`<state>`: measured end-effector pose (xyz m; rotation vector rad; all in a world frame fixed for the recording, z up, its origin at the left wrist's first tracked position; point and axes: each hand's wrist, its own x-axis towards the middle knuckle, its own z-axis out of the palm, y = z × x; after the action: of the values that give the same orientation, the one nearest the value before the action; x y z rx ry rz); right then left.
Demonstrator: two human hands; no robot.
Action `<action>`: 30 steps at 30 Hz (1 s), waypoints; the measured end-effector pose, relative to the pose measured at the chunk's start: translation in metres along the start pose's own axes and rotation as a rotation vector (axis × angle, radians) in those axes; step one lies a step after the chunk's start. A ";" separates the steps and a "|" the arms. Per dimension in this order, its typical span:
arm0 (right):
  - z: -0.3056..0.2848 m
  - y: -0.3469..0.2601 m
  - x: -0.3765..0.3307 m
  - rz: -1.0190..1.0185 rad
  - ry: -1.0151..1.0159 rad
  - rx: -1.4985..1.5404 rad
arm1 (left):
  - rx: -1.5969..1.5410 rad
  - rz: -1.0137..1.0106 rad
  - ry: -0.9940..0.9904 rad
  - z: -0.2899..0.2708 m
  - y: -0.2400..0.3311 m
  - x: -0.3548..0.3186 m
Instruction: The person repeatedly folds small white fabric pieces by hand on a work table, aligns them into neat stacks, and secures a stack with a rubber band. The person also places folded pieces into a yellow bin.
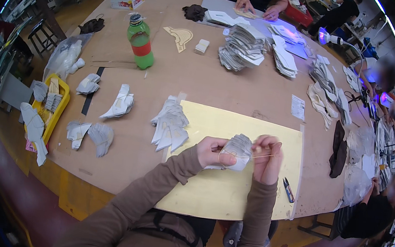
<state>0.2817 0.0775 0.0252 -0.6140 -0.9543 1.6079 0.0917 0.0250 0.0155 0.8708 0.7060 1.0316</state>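
Observation:
Over the yellow board, my left hand is closed round a small stack of white-grey cut pieces, thumb on its front. A thin yellowish rubber band runs from the stack to my right hand, whose fingers are bent and pinched on it. The right fingertips are slightly blurred. Left of my hands, a fanned pile of similar pieces overlaps the board's edge. Thread snips with dark handles lie on the board near my right wrist.
Several small bundles lie to the left, beside a yellow basket holding pieces. A green bottle stands farther back. Tall stacks stand toward the far side, where another person's hands work. Dark cloth lies right.

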 end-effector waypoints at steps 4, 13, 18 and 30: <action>-0.015 0.006 0.003 0.181 -0.266 0.169 | -0.086 -0.070 -0.016 -0.011 0.001 -0.001; -0.038 -0.002 0.013 0.424 0.190 1.062 | -0.160 0.051 -0.061 -0.011 -0.010 0.004; -0.017 0.023 0.007 0.407 -0.138 0.579 | 0.003 0.043 -0.145 -0.022 -0.007 0.002; 0.014 0.006 -0.014 0.071 -0.643 -0.646 | 0.421 -0.308 -0.152 -0.036 0.017 -0.010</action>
<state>0.2708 0.0599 0.0267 -0.5619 -1.9900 1.5764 0.0509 0.0303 0.0134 1.1464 0.9122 0.5414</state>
